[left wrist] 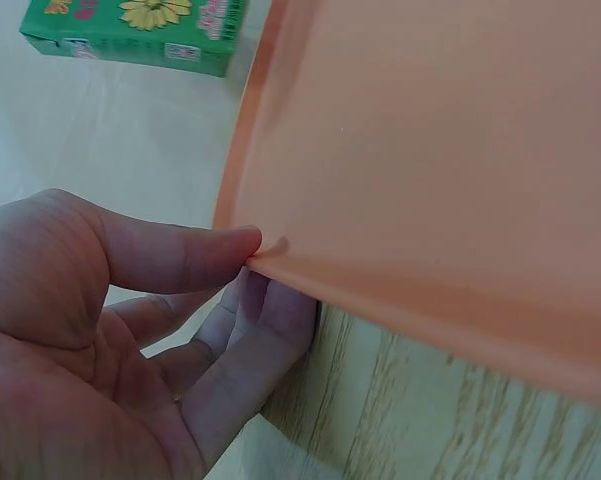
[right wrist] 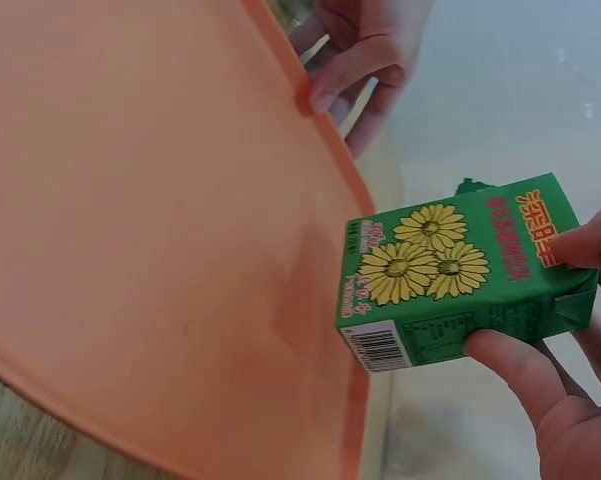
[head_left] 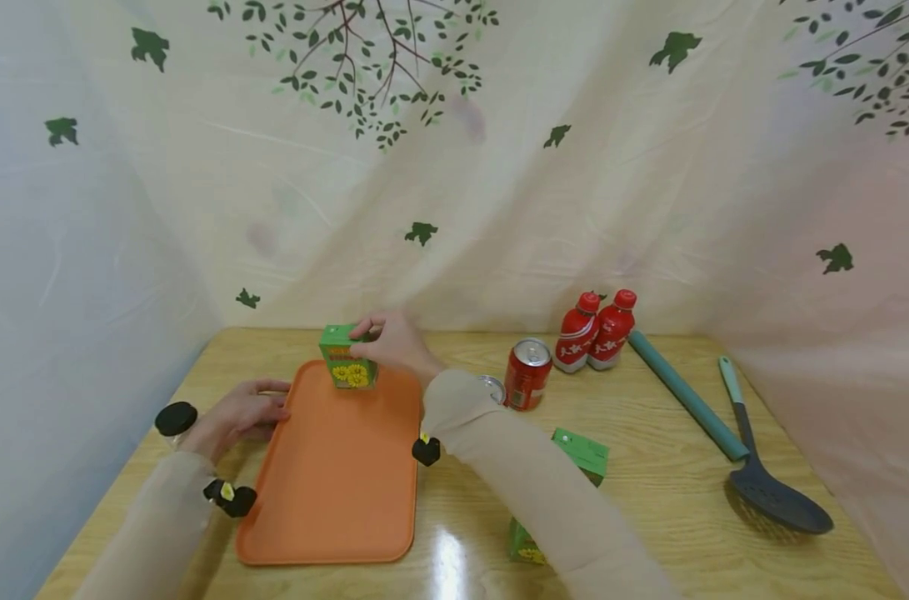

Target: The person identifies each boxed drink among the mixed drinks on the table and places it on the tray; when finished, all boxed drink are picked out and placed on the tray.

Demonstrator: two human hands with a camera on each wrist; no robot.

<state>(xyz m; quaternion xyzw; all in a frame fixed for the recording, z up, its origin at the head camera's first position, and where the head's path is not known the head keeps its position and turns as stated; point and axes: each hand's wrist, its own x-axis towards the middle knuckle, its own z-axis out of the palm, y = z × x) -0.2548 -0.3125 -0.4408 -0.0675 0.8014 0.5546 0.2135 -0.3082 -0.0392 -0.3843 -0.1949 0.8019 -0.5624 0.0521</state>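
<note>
An orange tray (head_left: 334, 475) lies on the wooden table. At its far edge my right hand (head_left: 397, 343) grips a green drink carton (head_left: 352, 367) with yellow flowers; in the right wrist view the fingers hold the carton (right wrist: 440, 260) by its top end, its base at the tray's rim (right wrist: 355, 420). My left hand (head_left: 240, 415) pinches the tray's left rim, thumb on top and fingers beneath, as the left wrist view of the hand (left wrist: 130, 330) shows.
Right of the tray stand a red can (head_left: 527, 375), a second can (head_left: 493, 388) partly behind my sleeve, and two red bottles (head_left: 576, 333) (head_left: 611, 331). Green cartons (head_left: 583, 454) (head_left: 525, 543) lie near my right forearm. A teal rod (head_left: 686, 396) and a dark spatula (head_left: 776, 496) lie farther right.
</note>
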